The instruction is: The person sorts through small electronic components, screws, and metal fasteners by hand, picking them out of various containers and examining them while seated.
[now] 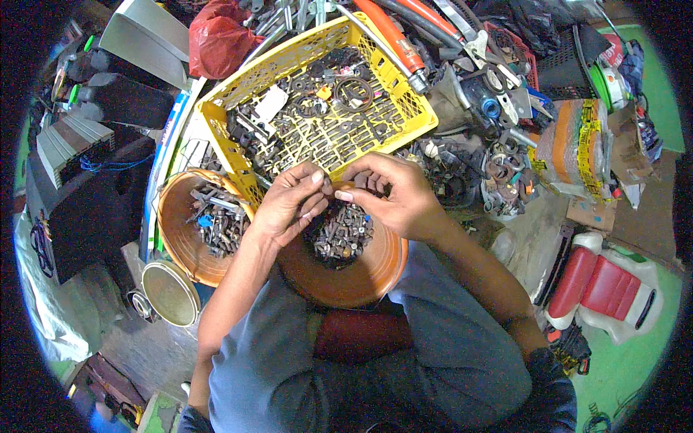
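My left hand (292, 203) pinches a small dark metal part (327, 187) between thumb and fingertips; its exact kind is too small to make out. Close beside it, my right hand (400, 195) has its thumb and curled fingers turned toward that part. Whether the right fingers grip anything is hidden. Both hands are above an orange-brown bucket (373, 276) between my knees, with a heap of bolts and nuts (344, 233) at its bottom. A second orange-brown bucket (176, 233) at the left holds longer bolts and screws (222, 227).
Beyond the hands, a yellow plastic crate (417, 116) contains loose hardware and rings. A clear bag of metal parts (506, 178) and a taped bubble-wrapped package (568, 149) sit at the right. Left are a round tin (170, 295) and a red bag (219, 40) farther back.
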